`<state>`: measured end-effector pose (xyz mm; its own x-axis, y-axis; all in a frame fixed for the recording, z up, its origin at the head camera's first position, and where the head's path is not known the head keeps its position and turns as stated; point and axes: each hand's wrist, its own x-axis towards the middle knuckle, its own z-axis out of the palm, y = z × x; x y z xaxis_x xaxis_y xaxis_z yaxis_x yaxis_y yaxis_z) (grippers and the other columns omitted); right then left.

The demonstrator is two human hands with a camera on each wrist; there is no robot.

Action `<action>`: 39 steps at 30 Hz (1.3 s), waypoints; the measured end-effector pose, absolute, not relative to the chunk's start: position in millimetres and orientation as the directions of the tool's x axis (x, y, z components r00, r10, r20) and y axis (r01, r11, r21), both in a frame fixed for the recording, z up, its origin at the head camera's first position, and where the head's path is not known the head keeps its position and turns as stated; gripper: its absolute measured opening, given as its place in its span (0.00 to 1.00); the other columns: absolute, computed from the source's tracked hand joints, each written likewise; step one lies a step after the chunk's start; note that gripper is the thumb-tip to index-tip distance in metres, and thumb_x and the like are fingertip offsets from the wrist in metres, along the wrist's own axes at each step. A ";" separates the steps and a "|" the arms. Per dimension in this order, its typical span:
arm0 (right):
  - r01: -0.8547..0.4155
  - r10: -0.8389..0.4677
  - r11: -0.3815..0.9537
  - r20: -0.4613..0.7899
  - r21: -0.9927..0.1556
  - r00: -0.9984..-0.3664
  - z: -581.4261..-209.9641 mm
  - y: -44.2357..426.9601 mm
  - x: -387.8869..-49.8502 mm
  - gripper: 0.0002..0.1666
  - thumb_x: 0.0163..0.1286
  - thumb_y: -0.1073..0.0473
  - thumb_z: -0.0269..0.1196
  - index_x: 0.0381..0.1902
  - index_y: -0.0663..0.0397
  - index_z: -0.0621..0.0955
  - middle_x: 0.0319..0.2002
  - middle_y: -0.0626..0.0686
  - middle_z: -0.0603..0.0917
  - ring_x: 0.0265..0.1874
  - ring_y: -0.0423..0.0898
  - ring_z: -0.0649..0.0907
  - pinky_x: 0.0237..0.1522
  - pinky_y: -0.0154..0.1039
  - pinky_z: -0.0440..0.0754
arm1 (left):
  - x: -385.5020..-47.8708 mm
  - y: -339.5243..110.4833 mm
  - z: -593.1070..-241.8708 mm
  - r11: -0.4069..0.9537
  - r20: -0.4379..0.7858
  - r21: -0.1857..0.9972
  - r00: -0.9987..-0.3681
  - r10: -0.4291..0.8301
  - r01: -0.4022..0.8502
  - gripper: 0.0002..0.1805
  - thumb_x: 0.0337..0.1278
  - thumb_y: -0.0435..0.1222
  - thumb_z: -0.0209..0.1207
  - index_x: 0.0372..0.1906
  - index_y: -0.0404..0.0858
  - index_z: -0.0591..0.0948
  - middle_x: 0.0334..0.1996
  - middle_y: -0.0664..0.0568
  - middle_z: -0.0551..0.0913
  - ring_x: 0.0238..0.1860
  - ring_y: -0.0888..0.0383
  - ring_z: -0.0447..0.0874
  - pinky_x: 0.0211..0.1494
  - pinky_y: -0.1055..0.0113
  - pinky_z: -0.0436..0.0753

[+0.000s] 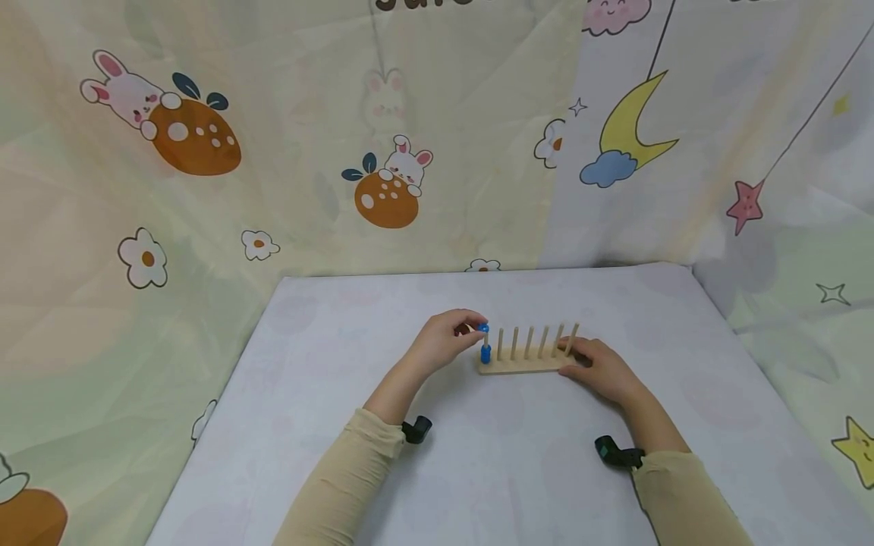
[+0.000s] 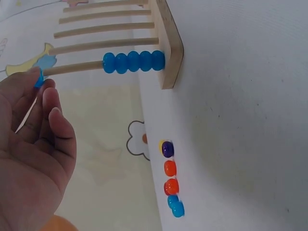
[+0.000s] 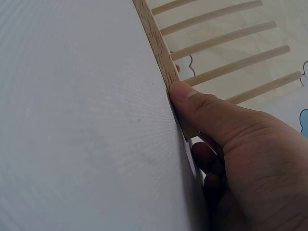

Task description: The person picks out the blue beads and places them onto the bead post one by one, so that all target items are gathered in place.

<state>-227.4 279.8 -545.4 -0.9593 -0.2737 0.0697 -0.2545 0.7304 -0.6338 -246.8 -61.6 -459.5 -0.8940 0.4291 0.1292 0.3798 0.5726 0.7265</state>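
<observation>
Beyond tan sleeves (image 1: 341, 485), left hand (image 1: 442, 339) pinches a blue bead (image 1: 483, 327); right hand (image 1: 606, 369) grips the pegboard (image 1: 519, 367) at three o'clock, presumably steadying it.

the base (image 3: 158, 45) looks like bare wood, smooth and matt, flecked with fine grain along its edge; the pegs (image 2: 103, 46) are the same plain wood. the beads (image 2: 134, 61) look like glossy, smooth plastic. the bench (image 1: 505, 470) wears matt cloth, the backdrop (image 1: 471, 167) creased printed cloth, the sleeves (image 1: 341, 485) soft matt fabric.
</observation>
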 end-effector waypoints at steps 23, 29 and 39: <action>-0.261 -0.275 0.734 0.078 -0.627 -0.958 -542.8 278.7 -227.1 0.32 0.64 0.42 0.68 0.63 0.46 0.77 0.59 0.60 0.79 0.60 0.60 0.75 0.62 0.62 0.68 | -250.4 -57.7 -482.9 0.582 0.079 0.729 -0.889 0.452 0.361 0.13 0.65 0.47 0.62 0.52 0.53 0.83 0.46 0.62 0.84 0.44 0.64 0.79 0.40 0.71 0.80; -0.261 -0.275 0.733 0.077 -0.628 -0.958 -543.4 278.4 -226.5 0.32 0.64 0.43 0.68 0.63 0.46 0.77 0.60 0.60 0.79 0.61 0.60 0.74 0.63 0.62 0.67 | -251.4 -56.4 -492.4 0.607 0.053 0.712 -0.889 0.455 0.353 0.13 0.64 0.46 0.63 0.52 0.51 0.83 0.46 0.60 0.84 0.44 0.63 0.80 0.43 0.71 0.79; -0.256 -0.271 0.730 0.075 -0.634 -0.960 -544.7 278.6 -227.0 0.32 0.63 0.42 0.68 0.63 0.46 0.77 0.61 0.60 0.78 0.62 0.61 0.74 0.63 0.63 0.67 | -251.5 -55.1 -496.0 0.617 0.030 0.710 -0.890 0.456 0.340 0.13 0.63 0.44 0.64 0.51 0.48 0.84 0.48 0.57 0.83 0.44 0.61 0.80 0.42 0.70 0.79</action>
<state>-227.0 278.6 -544.7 -0.9597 -0.2709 0.0752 -0.2557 0.7298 -0.6340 -251.5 -55.1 -496.0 -0.8896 0.4558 0.0296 0.3398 0.6171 0.7098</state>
